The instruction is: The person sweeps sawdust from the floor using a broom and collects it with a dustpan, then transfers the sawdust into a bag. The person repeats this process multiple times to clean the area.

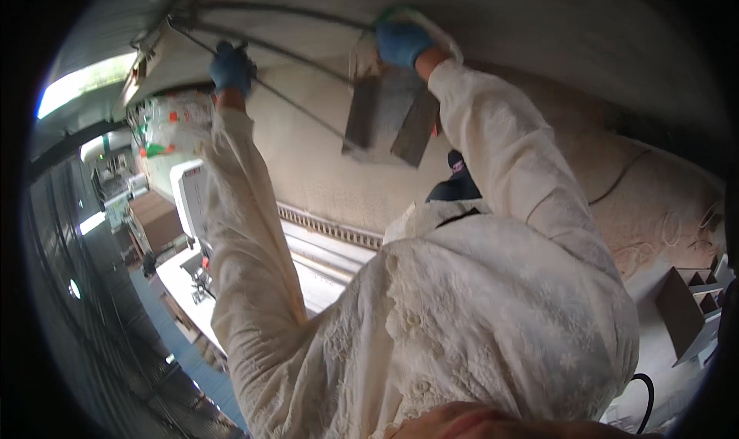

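Note:
My left hand [231, 69], in a blue glove, is closed around a thin dark metal rod [300, 106]. The rod slants from a metal joint at the upper left down to the right. My right hand [404, 43], also blue-gloved, is curled at the end of a dark bar [285, 9], beside a pale, green-edged rim [440, 31]. What its fingers grip is blurred. Below that hand stands a grey box-like piece with dark side panels [391, 115], smeared by motion. A second dark bar [285, 50] runs between my hands toward this piece.
Beyond my left forearm are clear plastic bags [173, 123] with red and green bits, a white machine [189, 196] on a white table [181, 273], and brown boxes [156, 219]. Cords [677, 235] lie on the floor at right, near a brown compartmented shelf [685, 308].

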### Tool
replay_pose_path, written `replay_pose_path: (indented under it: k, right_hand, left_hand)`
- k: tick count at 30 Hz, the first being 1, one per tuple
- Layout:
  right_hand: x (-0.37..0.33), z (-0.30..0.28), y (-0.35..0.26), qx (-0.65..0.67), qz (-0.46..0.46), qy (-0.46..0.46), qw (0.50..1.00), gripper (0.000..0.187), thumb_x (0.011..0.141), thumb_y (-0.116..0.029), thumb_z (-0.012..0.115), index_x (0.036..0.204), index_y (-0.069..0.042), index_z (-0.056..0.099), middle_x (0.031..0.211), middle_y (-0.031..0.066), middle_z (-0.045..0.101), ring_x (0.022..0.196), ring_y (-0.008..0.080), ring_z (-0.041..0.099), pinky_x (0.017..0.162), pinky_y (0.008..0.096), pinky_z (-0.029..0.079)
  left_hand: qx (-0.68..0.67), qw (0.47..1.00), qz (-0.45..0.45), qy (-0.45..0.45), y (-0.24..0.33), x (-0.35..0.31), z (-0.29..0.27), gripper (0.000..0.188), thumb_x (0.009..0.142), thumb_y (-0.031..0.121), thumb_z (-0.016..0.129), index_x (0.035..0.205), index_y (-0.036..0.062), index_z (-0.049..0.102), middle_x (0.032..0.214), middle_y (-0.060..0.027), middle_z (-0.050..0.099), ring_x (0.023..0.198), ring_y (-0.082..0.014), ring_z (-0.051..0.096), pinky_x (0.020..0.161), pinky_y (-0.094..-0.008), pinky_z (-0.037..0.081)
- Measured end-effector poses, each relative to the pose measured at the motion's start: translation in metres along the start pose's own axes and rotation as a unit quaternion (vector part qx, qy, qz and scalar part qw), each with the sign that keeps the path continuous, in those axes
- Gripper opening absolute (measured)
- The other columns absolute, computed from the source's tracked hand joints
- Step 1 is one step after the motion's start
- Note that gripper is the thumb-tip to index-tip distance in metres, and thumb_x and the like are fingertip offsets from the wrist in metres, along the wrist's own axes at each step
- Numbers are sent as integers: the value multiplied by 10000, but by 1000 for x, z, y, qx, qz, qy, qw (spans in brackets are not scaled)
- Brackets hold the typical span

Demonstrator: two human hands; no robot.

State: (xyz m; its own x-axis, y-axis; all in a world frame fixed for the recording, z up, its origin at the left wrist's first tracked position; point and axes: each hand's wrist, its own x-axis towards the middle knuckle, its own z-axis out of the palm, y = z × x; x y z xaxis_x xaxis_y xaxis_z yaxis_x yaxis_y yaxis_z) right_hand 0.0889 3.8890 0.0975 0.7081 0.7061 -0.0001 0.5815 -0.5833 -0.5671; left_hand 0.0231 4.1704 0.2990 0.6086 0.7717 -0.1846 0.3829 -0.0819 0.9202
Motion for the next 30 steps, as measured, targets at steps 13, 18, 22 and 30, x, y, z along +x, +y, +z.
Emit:
replay_pose_path:
  k: [13, 18, 22, 30]
  right_hand:
    - [-137, 16, -45, 109, -34, 330, 937, 528, 867, -476, 660, 1179, -55, 594, 1151, 193, 625, 1080, 375, 603, 935, 461, 464]
    - [-238, 17, -13, 194, 137, 259, 936, 516, 908, -484, 613, 1187, -49, 611, 1088, 222, 659, 1056, 404, 614, 950, 483, 462]
    - [-316, 24, 30, 213, 214, 200, 932, 437, 914, -465, 606, 1064, -56, 635, 1023, 237, 667, 970, 424, 639, 863, 507, 496]
    - [-539, 48, 121, 190, 342, 201, 898, 481, 920, -474, 544, 1071, -38, 682, 1146, 214, 666, 1078, 417, 626, 957, 492, 475]
  left_hand:
    - [-34, 984, 136, -112, -8, -64, -131, 438, 1046, 386, 501, 1183, -2, 652, 866, -63, 679, 470, -69, 399, 428, -228, 358]
    - [122, 938, 325, -1, 29, -180, -127, 573, 1021, 509, 524, 1050, -38, 691, 549, 6, 427, 437, -86, 374, 400, -254, 286]
    - [95, 929, 357, 2, 59, -269, -80, 438, 1005, 416, 592, 962, -5, 708, 550, 64, 385, 455, -50, 348, 421, -239, 223]
    - [125, 887, 437, -86, 71, -403, 46, 443, 1011, 382, 574, 961, -37, 708, 580, -1, 495, 418, -64, 340, 391, -251, 235]
